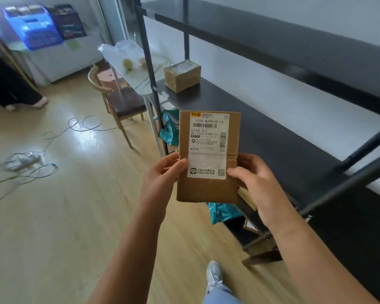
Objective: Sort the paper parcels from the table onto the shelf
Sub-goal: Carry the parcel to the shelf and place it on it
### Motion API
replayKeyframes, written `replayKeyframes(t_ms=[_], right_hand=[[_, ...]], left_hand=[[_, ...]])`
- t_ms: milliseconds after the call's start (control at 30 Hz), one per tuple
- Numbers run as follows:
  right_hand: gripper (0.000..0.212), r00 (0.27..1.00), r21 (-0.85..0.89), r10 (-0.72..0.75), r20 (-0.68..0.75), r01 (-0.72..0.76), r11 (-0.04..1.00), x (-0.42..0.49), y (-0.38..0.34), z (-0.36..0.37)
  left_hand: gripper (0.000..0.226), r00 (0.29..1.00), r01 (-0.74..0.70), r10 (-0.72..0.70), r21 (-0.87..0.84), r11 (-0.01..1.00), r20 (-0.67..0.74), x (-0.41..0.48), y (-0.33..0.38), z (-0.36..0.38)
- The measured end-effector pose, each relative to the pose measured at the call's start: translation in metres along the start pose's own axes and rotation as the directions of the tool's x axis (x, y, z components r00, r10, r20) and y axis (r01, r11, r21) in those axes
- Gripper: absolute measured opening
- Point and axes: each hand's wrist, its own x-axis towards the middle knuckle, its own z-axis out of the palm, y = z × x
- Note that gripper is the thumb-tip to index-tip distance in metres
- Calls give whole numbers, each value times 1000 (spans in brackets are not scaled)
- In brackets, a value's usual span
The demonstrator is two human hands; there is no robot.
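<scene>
I hold a flat brown cardboard parcel upright in front of me, its white shipping label facing me. My left hand grips its left edge and my right hand grips its right edge. The black metal shelf stands to the right, its middle board just behind the parcel. A taped brown box parcel sits at the far end of that board. The upper shelf board carries nothing that I can see.
Teal plastic bags and another parcel lie on the lower shelf level. A white table and a wooden chair stand beyond the shelf's end. Cables lie across the wooden floor at left. A person's legs are at far left.
</scene>
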Motion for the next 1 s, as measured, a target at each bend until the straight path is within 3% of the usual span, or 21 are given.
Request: replayKeyframes(t_ms=[333, 433, 600, 767, 1000], right_hand=[[56, 997, 3, 21, 77, -22, 1000, 157, -43, 87], [48, 992, 29, -1, 122, -3, 1000, 199, -61, 121], [35, 983, 23, -36, 179, 32, 999, 245, -83, 176], [38, 985, 27, -37, 167, 33, 999, 286, -102, 225], [42, 994, 38, -104, -18, 104, 994, 330, -143, 295]], left_hand=[[33, 991, 21, -19, 19, 1000, -129, 149, 23, -54], [42, 984, -4, 11, 44, 999, -175, 186, 38, -77], [20, 975, -33, 39, 29, 999, -218, 232, 53, -117], [18, 986, -50, 53, 22, 999, -161, 291, 70, -160], [19, 990, -132, 127, 83, 988, 63, 395, 114, -219]])
